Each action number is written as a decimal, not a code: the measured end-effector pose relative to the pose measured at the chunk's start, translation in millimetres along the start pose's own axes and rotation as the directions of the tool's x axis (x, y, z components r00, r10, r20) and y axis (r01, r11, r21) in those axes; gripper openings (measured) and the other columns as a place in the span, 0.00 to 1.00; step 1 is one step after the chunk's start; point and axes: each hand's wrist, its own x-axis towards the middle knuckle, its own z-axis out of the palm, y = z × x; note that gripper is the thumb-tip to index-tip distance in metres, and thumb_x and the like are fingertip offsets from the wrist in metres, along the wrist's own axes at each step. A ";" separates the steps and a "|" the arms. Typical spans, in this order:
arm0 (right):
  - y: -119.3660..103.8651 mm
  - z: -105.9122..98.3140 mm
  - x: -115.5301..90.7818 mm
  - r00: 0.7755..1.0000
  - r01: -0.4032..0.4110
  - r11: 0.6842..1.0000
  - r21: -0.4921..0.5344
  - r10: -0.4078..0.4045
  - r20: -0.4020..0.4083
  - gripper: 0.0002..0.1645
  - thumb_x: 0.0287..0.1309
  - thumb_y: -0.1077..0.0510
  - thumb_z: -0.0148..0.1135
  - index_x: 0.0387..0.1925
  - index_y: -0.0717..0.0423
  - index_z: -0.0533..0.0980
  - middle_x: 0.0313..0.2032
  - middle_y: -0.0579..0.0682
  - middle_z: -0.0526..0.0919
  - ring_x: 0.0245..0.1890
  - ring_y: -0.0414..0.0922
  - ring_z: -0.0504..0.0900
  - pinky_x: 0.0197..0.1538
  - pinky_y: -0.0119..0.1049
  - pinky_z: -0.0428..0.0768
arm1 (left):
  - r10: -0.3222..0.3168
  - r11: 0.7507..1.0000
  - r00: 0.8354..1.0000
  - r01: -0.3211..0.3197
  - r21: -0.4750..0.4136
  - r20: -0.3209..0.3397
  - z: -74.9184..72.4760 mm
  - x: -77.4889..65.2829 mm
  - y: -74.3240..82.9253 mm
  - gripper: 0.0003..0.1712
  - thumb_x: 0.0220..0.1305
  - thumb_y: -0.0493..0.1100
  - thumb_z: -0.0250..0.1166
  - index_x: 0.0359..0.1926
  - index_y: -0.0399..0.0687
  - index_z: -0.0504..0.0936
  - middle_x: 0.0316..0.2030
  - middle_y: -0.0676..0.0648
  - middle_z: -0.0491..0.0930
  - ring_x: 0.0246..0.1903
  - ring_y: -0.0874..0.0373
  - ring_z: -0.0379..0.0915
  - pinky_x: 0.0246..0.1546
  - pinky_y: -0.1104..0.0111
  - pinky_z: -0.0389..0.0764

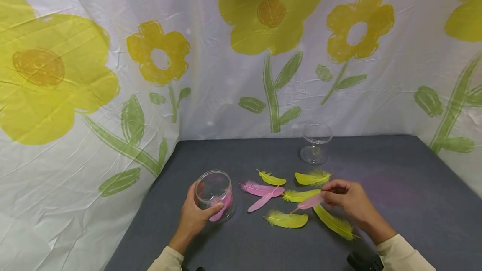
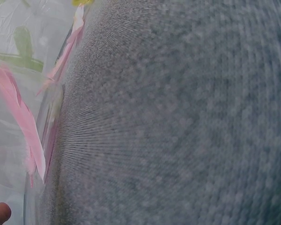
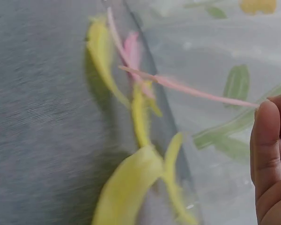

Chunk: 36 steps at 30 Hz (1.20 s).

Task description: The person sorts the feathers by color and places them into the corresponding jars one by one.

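My left hand (image 1: pixel 194 212) grips a clear glass jar (image 1: pixel 214 185) from its left side, thumb across the front. Inside the jar lies a bright pink feather (image 1: pixel 224 207), which also shows in the left wrist view. Between thumb and fingertips my right hand (image 1: pixel 348 200) pinches a pale pink feather (image 1: pixel 310 202) by one end. In the right wrist view that held feather (image 3: pixel 196 91) stretches out over the others. Below the right hand lies a yellow feather (image 1: pixel 335 223); another yellow feather (image 1: pixel 301 195) sits just behind the held one.
Two pink feathers, one of them a wide pink feather (image 1: pixel 261 189), cross on the dark tabletop (image 1: pixel 241 246). More yellow feathers lie around them, such as the front yellow feather (image 1: pixel 287 220). A clear footed glass bowl (image 1: pixel 317 139) stands at the back, before a flowered curtain (image 1: pixel 226 74).
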 end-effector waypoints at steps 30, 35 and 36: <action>-104.3 67.0 56.0 0.965 0.236 0.966 0.105 -0.245 0.089 0.14 0.58 0.64 0.66 0.41 0.72 0.77 0.34 0.59 0.81 0.30 0.49 0.82 0.39 0.42 0.82 | 0.003 1.000 1.000 -0.002 0.013 -0.023 0.0 -0.1 -2.6 0.59 0.40 0.48 0.82 0.69 0.40 0.58 0.65 0.38 0.66 0.63 0.41 0.62 0.61 0.47 0.62; -115.6 89.0 66.1 0.958 0.261 0.955 0.143 -0.275 0.085 0.11 0.58 0.65 0.66 0.39 0.71 0.78 0.34 0.59 0.82 0.28 0.50 0.81 0.37 0.41 0.83 | 0.007 1.000 1.000 -0.007 0.013 -0.026 0.7 0.0 -3.1 0.59 0.39 0.48 0.82 0.69 0.40 0.58 0.65 0.38 0.67 0.62 0.41 0.63 0.60 0.47 0.63; -117.4 93.6 68.4 0.955 0.271 0.951 0.149 -0.285 0.084 0.11 0.58 0.66 0.66 0.39 0.71 0.78 0.34 0.59 0.82 0.28 0.49 0.82 0.37 0.41 0.83 | 0.009 1.000 1.000 -0.009 0.011 -0.026 1.0 -0.1 -2.9 0.59 0.39 0.48 0.82 0.69 0.40 0.58 0.65 0.38 0.67 0.62 0.41 0.63 0.60 0.47 0.63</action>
